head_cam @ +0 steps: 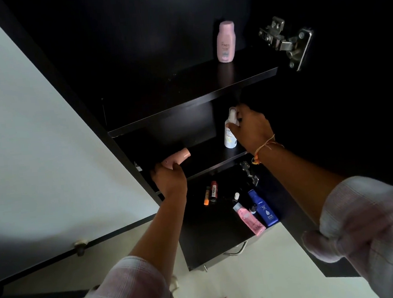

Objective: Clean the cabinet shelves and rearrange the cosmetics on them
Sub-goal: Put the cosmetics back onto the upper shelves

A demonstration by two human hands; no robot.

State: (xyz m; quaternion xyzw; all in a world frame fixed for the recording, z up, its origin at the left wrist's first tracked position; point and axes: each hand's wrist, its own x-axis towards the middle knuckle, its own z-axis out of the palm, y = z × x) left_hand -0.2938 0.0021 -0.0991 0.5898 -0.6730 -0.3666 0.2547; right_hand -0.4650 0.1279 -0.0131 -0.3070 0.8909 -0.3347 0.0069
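Rearrangement step, middle dark shelf [211,158]: left hand [169,179] gripping peach plastic bottle [179,157] tilted sideways, right hand [252,129] clasping upright white capped bottle [229,137]; next, likely setting both down.

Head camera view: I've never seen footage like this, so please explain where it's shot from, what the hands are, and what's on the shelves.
There is one picture, from a camera worn on a person's head, looking forward and down into an open dark cabinet. There is no machine, just a person's bare hands. The left hand grips a tilted peach-pink plastic bottle at the middle shelf. The right hand grips the top of a white plastic bottle standing on that shelf. A pale pink plastic bottle stands on the upper shelf. On the lowest surface are a blue lotion bottle, a pink flat tube, a dark red stick and an orange stick.
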